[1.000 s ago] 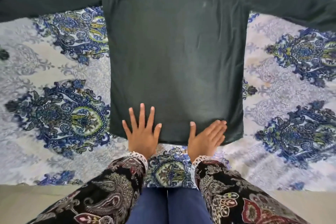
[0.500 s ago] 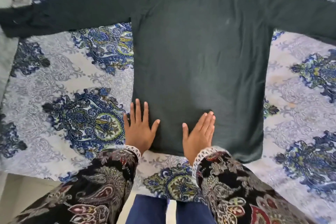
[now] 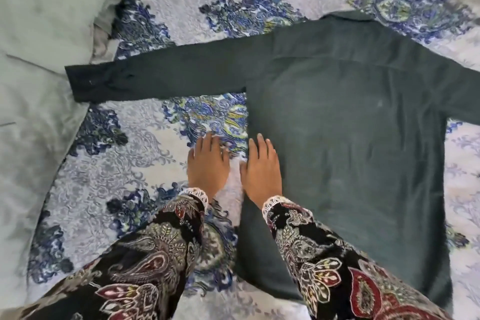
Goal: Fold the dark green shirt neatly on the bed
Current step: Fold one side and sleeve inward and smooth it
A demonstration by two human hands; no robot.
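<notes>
The dark green shirt (image 3: 348,143) lies flat, back up, on the bed (image 3: 124,163) with its collar at the far side. Its left sleeve (image 3: 161,76) stretches out straight to the left, the cuff reaching a pale pillow. The right sleeve runs out of view at the right edge. My left hand (image 3: 207,166) rests flat on the bedspread just left of the shirt's side edge, holding nothing. My right hand (image 3: 262,166) lies flat, palm down, on the shirt's left edge, fingers together and pointing away from me.
Pale grey-green pillows (image 3: 39,60) fill the left side and touch the sleeve's cuff. The blue paisley bedspread surrounds the shirt. My patterned sleeves (image 3: 145,262) cover the near part of the bed and the shirt's lower left corner.
Both hands have slid left from the shirt's hem to its left side edge; the left hand is now off the shirt. The view has swung left, showing the pillows and whole left sleeve.
</notes>
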